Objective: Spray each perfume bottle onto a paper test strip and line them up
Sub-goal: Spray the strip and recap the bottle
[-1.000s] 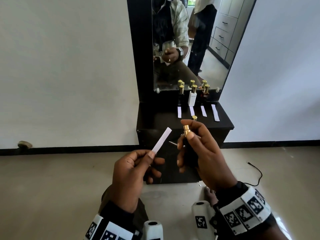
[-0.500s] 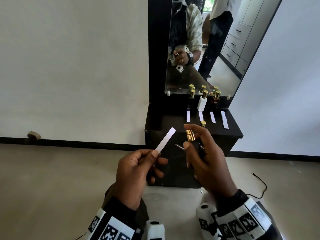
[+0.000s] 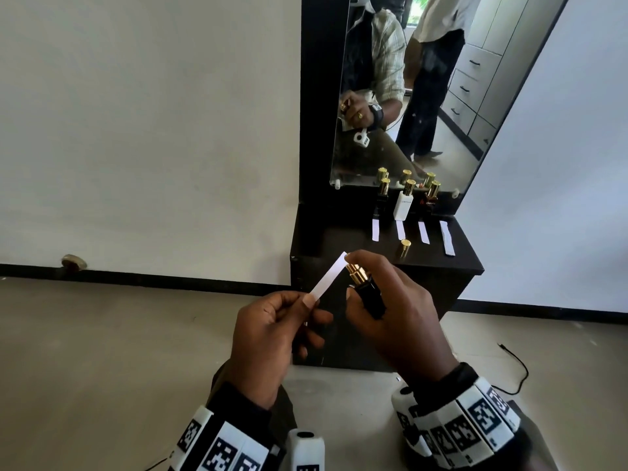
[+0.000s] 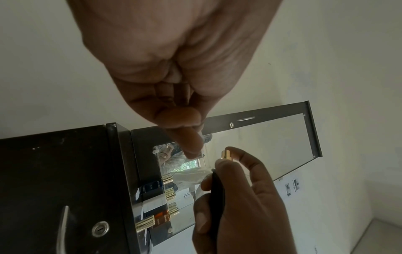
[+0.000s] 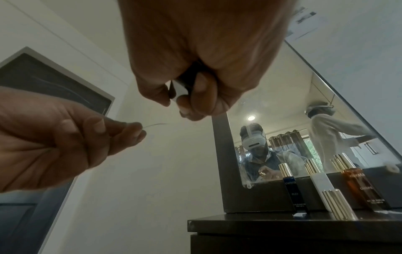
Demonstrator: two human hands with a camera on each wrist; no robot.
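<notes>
My left hand (image 3: 272,334) pinches the lower end of a white paper test strip (image 3: 329,277), which slants up to the right. My right hand (image 3: 397,317) grips a black perfume bottle (image 3: 370,295) with a gold sprayer (image 3: 355,272); its forefinger lies over the sprayer top, close beside the strip's upper end. In the left wrist view the gold sprayer (image 4: 226,155) points toward my left fingers (image 4: 191,142). On the black cabinet top (image 3: 343,239) stand three capped bottles (image 3: 404,202), with several strips (image 3: 401,230) laid in front of them and a loose gold cap (image 3: 405,247).
A mirror (image 3: 407,96) rises behind the bottles and reflects me and a standing person. The cabinet stands against a pale wall, on a beige floor. A black cable (image 3: 516,368) lies on the floor at the right. A lock (image 4: 99,228) and handle (image 4: 63,228) show on the cabinet front.
The bottle and the strip have come closer together; the sprayer is now right beside the strip's upper end. The head view has shifted, so the cabinet sits further right.
</notes>
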